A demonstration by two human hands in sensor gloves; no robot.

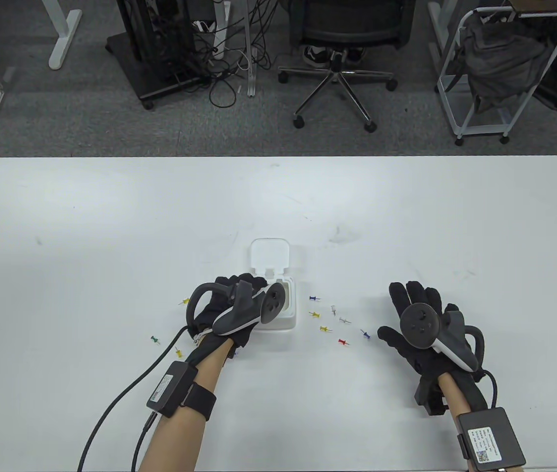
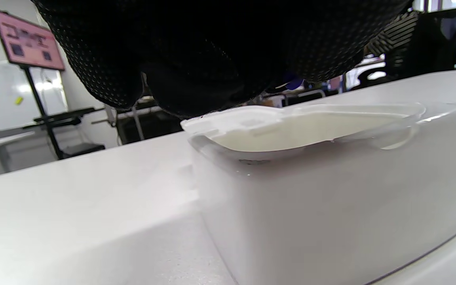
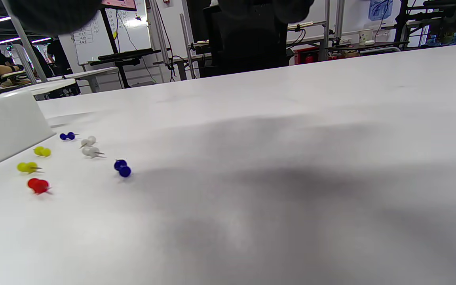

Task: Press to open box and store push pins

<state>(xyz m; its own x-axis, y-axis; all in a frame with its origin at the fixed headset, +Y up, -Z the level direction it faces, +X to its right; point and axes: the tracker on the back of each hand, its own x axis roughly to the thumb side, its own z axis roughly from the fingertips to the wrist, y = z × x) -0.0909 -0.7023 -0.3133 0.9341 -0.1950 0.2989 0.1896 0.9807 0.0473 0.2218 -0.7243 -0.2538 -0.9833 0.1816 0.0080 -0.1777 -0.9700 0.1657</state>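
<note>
The white box (image 1: 289,322) stands open near the table's middle, its lid (image 1: 270,254) tipped up behind it. My left hand (image 1: 239,290) reaches over the box's left side, fingers curled above the opening. In the left wrist view the fingers (image 2: 212,51) hang just over the box (image 2: 331,206) rim, pinching what looks like a blue push pin (image 2: 291,84). Several push pins lie right of the box, among them a blue one (image 1: 313,298), a yellow one (image 1: 325,329) and a red one (image 1: 341,341). My right hand (image 1: 416,300) rests flat and empty, right of them.
More pins lie left of the box: a yellow one (image 1: 186,301), a green one (image 1: 155,339) and another yellow one (image 1: 178,352). The right wrist view shows the right-hand pins, such as the red one (image 3: 38,185), beside the box (image 3: 2,126). Glove cables trail off the near edge.
</note>
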